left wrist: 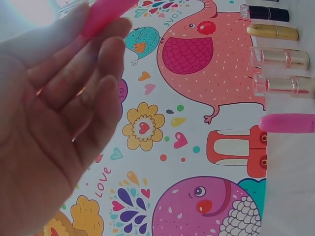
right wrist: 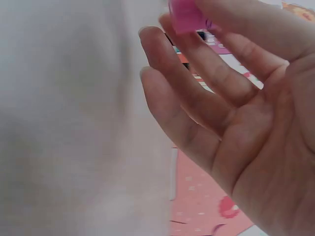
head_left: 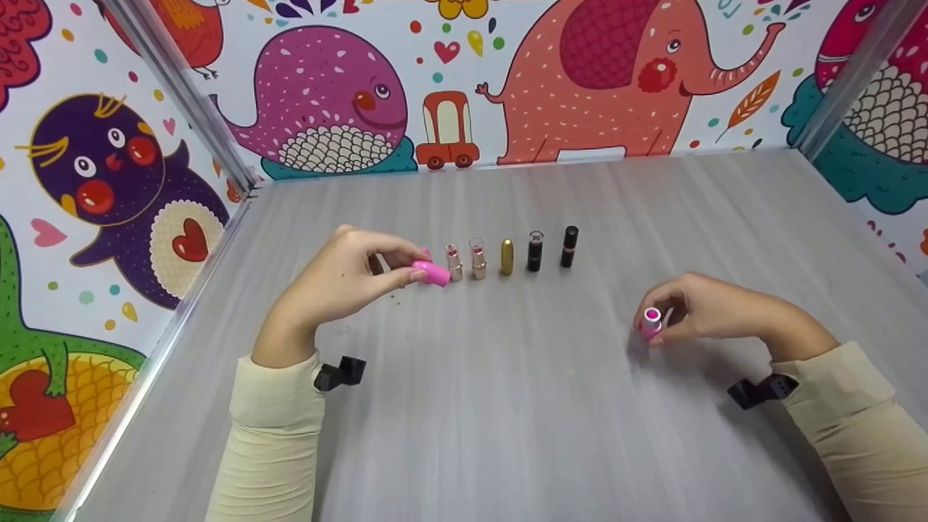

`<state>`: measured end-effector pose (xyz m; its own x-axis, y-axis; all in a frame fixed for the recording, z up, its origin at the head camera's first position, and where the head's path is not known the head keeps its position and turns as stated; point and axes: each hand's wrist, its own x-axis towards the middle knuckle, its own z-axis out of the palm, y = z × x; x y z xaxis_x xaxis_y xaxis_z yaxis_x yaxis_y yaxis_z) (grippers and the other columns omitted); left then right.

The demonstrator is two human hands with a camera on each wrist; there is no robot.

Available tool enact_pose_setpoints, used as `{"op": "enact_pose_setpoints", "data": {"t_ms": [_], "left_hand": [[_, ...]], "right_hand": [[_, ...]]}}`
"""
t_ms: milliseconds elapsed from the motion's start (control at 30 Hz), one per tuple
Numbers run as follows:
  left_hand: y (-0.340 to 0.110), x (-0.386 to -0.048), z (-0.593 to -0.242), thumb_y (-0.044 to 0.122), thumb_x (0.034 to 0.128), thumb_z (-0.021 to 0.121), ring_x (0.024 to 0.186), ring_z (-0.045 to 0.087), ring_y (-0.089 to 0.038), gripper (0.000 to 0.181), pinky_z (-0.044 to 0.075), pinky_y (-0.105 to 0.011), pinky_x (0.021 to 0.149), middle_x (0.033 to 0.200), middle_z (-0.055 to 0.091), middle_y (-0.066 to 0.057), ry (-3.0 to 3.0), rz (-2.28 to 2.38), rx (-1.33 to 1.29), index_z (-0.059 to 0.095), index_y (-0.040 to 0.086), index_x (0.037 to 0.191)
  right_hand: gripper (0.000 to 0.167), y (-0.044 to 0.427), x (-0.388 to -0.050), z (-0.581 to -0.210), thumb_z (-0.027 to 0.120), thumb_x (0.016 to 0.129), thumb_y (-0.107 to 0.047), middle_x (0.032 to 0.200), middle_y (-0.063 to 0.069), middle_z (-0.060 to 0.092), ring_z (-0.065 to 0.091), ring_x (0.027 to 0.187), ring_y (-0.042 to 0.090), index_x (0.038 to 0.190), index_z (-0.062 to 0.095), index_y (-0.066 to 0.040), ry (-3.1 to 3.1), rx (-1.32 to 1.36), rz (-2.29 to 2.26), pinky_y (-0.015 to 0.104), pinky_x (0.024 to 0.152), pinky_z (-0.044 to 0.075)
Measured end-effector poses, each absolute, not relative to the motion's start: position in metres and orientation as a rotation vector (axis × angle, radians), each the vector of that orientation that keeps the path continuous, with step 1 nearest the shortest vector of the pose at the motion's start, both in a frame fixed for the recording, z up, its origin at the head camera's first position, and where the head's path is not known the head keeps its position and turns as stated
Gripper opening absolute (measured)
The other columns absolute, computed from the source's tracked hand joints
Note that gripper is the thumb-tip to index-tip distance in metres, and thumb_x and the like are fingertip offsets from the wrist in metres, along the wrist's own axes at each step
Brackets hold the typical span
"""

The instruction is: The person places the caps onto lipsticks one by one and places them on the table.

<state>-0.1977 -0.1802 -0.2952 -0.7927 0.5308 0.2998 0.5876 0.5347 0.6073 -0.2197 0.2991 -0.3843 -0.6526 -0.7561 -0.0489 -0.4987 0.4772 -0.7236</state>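
Note:
My left hand (head_left: 355, 268) pinches a glossy pink lipstick cap (head_left: 433, 273) between thumb and fingertips, above the table at the left end of a lipstick row. In the left wrist view the cap (left wrist: 106, 17) is cut off by the top edge. Off to the right, my right hand (head_left: 707, 312) grips an uncapped lipstick (head_left: 652, 323) with a pink base, silver collar and pink tip. Its base (right wrist: 188, 15) shows between thumb and fingers in the right wrist view. Another pink lipstick (left wrist: 290, 123) stands in the row, mostly hidden behind my left hand in the head view.
Rightward in the row stand two clear-capped lipsticks (head_left: 454, 264) (head_left: 478, 261), a gold lipstick (head_left: 507, 257), a black lipstick with a clear top (head_left: 535, 251) and a black lipstick (head_left: 569, 246). Cartoon-printed panels (head_left: 464, 58) edge the grey table (head_left: 471, 406).

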Motion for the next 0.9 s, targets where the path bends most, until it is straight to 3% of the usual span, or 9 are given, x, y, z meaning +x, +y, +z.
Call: {"op": "enact_pose_setpoints", "data": {"t_ms": [300,500,900], "left_hand": [[-0.170,-0.200,-0.300,0.015,0.0954,0.083,0.076,0.067,-0.013,0.016,0.055,-0.027,0.067,0.090,0.079,0.002,-2.605,-1.093,-0.909,0.084,0.007,0.110],[-0.163,-0.202,-0.304,0.017,0.0955,0.083,0.072,0.067,-0.014,0.017,0.055,-0.026,0.062,0.092,0.080,0.000,-2.563,-1.097,-0.807,0.084,0.007,0.109],[-0.147,-0.204,-0.313,0.016,0.0979,0.080,0.068,0.068,-0.011,0.017,0.054,-0.028,0.059,0.087,0.079,0.000,-2.509,-1.187,-0.765,0.083,0.006,0.111]], "right_hand": [[0.020,0.277,-0.219,-0.350,0.091,0.086,-0.015,0.091,-0.013,0.073,0.070,0.082,0.010,0.101,0.078,-0.020,2.681,-0.987,-0.958,0.027,0.079,0.061],[0.022,0.263,-0.219,-0.341,0.092,0.085,-0.012,0.088,-0.014,0.072,0.068,0.076,0.005,0.102,0.080,-0.017,2.805,-1.104,-0.934,0.030,0.073,0.061],[0.026,0.230,-0.217,-0.323,0.094,0.080,-0.004,0.087,-0.009,0.072,0.065,0.073,0.004,0.102,0.082,-0.012,2.959,-1.253,-0.928,0.024,0.068,0.061]]}}
